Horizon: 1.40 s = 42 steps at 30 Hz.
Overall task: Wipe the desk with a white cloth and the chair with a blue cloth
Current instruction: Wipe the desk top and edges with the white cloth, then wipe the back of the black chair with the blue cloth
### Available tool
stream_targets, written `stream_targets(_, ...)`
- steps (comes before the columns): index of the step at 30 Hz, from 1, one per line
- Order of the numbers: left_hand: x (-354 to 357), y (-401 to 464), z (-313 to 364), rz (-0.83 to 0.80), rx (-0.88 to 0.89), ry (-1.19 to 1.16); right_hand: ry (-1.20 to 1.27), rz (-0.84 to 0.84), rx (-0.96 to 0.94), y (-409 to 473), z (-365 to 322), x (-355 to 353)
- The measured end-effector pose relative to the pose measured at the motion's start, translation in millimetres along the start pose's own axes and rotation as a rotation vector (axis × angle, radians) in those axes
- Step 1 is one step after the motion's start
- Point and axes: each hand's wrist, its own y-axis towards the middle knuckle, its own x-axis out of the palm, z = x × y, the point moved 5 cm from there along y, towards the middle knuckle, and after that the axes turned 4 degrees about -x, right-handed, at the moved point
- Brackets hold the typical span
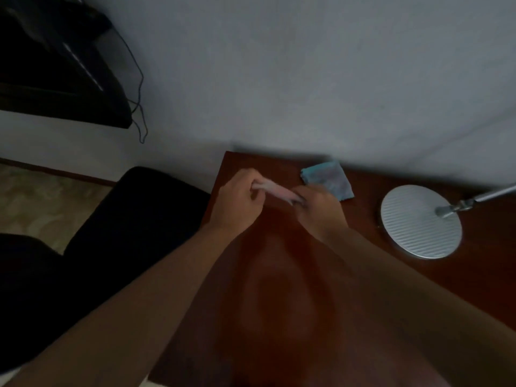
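A white cloth [275, 192] is stretched between my two hands above the far part of the dark brown desk [282, 275]. My left hand [237, 201] pinches its left end and my right hand [318, 209] pinches its right end. A folded blue cloth [331, 178] lies flat on the desk by the wall, just behind my right hand. The black chair [134, 216] stands to the left of the desk, its seat close to the desk's left edge.
A round silver lamp base [420, 222] with a metal arm sits on the desk's right side. A dark object with a hanging cable [138, 79] is at the upper left by the wall. The pale wall runs behind the desk.
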Motion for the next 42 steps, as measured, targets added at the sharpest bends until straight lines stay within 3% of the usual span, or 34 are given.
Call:
stream_targets(5,18.4,42.2,-23.6,-0.031,0.072,0.029,-0.172,-0.040,-0.064,42.6,6.1,28.8)
stream_targets(11,62.9,16.9,-96.8,-0.362,-0.197,0.204,-0.364,-0.246,0.406,43.6,71.4,77.6)
stream_targets(15,66.0,-4.9,-101.6,-0.304,-0.155,0.155,-0.333,-0.215,0.568,46.1,97.5,92.3)
stream_targets(19,61.1,-15.6,-93.4,-0.320,-0.102,0.078,-0.354,-0.209,0.552,46.9,106.7,90.2)
stream_targets(22,56.8,-14.2,-88.0,-0.329,-0.121,0.041,-0.268,-0.101,0.592,43.8,109.2,70.5)
stream_targets(27,45.8,-16.2,-67.2,-0.343,-0.132,-0.034,0.116,0.111,0.742,43.9,85.7,23.4)
stream_targets(32,18.2,-24.6,-34.4,-0.240,-0.197,-0.179,0.951,0.264,0.872,19.7,18.6,1.9)
stream_targets(36,-22.9,-50.4,-28.0,-0.126,-0.394,-0.329,1.491,0.105,0.872,-42.2,-55.1,19.8)
stream_targets(39,-51.1,-92.6,-36.7,-0.158,-0.592,-0.425,1.681,-0.069,0.809,-84.1,-107.1,34.9)
stream_targets(42,-88.0,-151.3,-49.3,-0.128,-0.658,-0.405,1.746,-0.152,0.764,-119.1,-163.8,49.8)
